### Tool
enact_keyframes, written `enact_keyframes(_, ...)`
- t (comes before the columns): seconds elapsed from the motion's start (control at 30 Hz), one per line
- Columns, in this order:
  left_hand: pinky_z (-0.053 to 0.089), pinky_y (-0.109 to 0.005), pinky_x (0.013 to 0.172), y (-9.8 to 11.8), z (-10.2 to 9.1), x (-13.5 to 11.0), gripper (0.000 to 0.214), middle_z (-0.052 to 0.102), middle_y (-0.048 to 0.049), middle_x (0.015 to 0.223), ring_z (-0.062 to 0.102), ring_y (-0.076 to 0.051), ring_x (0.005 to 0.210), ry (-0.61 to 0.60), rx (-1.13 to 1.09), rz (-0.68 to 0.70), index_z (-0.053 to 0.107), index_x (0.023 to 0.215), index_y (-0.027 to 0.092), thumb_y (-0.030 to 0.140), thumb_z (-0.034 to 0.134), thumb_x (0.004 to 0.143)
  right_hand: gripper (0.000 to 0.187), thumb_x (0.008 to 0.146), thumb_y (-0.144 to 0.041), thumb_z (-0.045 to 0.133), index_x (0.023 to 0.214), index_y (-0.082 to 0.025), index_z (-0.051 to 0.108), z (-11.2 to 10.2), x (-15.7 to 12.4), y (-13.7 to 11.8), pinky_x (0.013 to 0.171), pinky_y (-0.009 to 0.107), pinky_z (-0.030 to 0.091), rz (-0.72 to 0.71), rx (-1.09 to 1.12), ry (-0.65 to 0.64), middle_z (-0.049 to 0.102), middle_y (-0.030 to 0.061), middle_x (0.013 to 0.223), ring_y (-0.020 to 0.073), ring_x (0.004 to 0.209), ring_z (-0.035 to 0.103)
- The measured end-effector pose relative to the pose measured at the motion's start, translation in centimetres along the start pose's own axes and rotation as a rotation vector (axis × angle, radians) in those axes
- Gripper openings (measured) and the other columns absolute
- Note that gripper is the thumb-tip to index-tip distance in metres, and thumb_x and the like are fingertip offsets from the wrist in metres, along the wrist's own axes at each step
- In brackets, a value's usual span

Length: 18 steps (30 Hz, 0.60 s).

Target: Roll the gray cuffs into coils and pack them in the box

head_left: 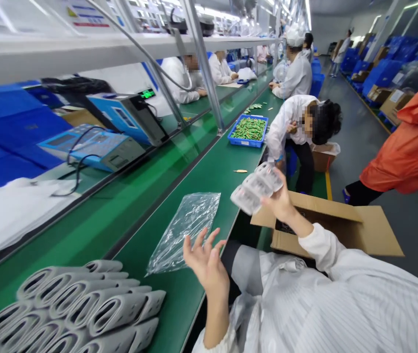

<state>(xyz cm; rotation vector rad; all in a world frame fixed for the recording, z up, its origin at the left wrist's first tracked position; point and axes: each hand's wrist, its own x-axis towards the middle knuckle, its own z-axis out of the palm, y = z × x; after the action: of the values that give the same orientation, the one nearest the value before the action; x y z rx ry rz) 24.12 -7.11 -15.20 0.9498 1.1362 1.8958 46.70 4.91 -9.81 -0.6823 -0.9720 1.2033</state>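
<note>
My right hand [281,202] grips one end of a pack of whitish, see-through plastic parts [256,187], held in the air above the bench edge. Motion blur hides what exactly these parts are. Palm up, my left hand [208,262] is open with its fingers spread and nothing in it. Beside its fingertips, a clear plastic bag [186,230] lies flat on the green bench. Grey oval sleeve-like housings [116,309] are stacked in rows at the lower left, apart from both hands.
An open cardboard box [374,228] stands right of the bench, below my right arm. Farther along sits a blue tray [247,142] of small green parts. Blue test devices [94,147] stand across the bench. A bending co-worker [293,117] and an orange-clad person [407,142] are near.
</note>
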Motion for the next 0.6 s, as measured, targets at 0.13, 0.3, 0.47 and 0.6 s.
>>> enact_keyframes(0.13, 0.066, -0.049, 0.104, -2.1, -3.4, 3.5, 0.064, 0.066, -0.0163, 0.149, 0.073, -0.035, 0.135, -0.111, 0.352, 0.072, 0.051, 0.16, 0.03, 0.047, 0.074, 0.102, 0.1, 0.077, -0.041, 0.099, 0.156, -0.054, 0.038, -6.2, 4.8, -4.8, 0.106, 0.06, 0.071, -0.131, 0.048, 0.301, 0.066, -0.0012, 0.159, 0.026, 0.128, 0.075)
enact_keyframes(0.3, 0.023, -0.083, 0.137, -6.9, -6.7, 7.7, 0.072, 0.053, -0.0323, 0.172, 0.032, -0.055, 0.173, -0.514, 1.166, 0.173, 0.063, 0.155, 0.01, 0.059, 0.058, 0.104, 0.112, 0.078, -0.039, 0.093, 0.162, -0.059, 0.022, -11.7, 5.6, -9.1, 0.112, 0.059, 0.067, -0.26, -0.037, 0.447, 0.053, 0.0003, 0.175, 0.026, 0.146, 0.067)
enact_keyframes(0.47, 0.018, -0.08, 0.139, -9.4, -8.2, 7.5, 0.092, 0.037, -0.0263, 0.187, 0.022, -0.051, 0.179, -0.654, 1.529, 0.124, 0.052, 0.172, 0.015, 0.074, 0.048, 0.102, 0.125, 0.075, -0.044, 0.096, 0.169, -0.056, 0.013, -12.6, 3.6, -11.4, 0.114, 0.058, 0.067, -0.414, -0.159, 0.523, 0.029, 0.0071, 0.19, 0.0308, 0.164, 0.051)
enact_keyframes(0.6, 0.022, -0.077, 0.138, -9.6, -9.0, 7.2, 0.096, 0.039, -0.0245, 0.187, 0.025, -0.05, 0.178, -0.673, 1.585, 0.159, 0.055, 0.172, 0.016, 0.078, 0.047, 0.099, 0.128, 0.078, -0.054, 0.093, 0.172, -0.056, 0.007, -12.9, 2.5, -12.3, 0.112, 0.058, 0.068, -0.447, -0.243, 0.573, 0.027, 0.0086, 0.19, 0.0313, 0.161, 0.053)
